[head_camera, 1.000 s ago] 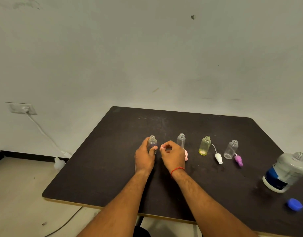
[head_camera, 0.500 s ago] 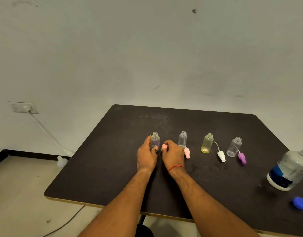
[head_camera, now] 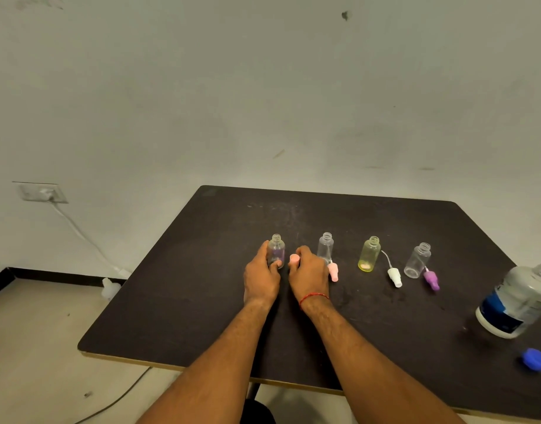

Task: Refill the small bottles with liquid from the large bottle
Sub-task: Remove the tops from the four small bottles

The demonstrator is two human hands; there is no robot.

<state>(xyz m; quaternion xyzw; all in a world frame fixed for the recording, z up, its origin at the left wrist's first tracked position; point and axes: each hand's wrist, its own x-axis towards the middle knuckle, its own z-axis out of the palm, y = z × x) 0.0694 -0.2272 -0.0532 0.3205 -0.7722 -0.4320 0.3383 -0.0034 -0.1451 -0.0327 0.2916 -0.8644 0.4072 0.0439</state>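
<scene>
Several small open bottles stand in a row on the dark table (head_camera: 202,301). My left hand (head_camera: 261,278) grips the leftmost clear bottle (head_camera: 276,249), upright on the table. My right hand (head_camera: 309,275) holds a pink spray cap (head_camera: 294,259) just right of that bottle. Further right stand a clear bottle (head_camera: 325,247) with a pink cap (head_camera: 333,271) lying by it, a yellow bottle (head_camera: 369,254) with a white cap (head_camera: 394,276), and a clear bottle (head_camera: 417,261) with a purple cap (head_camera: 432,280). The large white bottle (head_camera: 518,304) with a blue label stands open at the right edge.
A blue lid (head_camera: 536,358) lies near the table's front right corner. A wall socket (head_camera: 41,192) with a white cable is on the left wall, and a small white object (head_camera: 110,287) sits on the floor.
My right hand has lowered the pink cap from above down to the table beside the leftmost bottle. The left hand stays on that bottle.
</scene>
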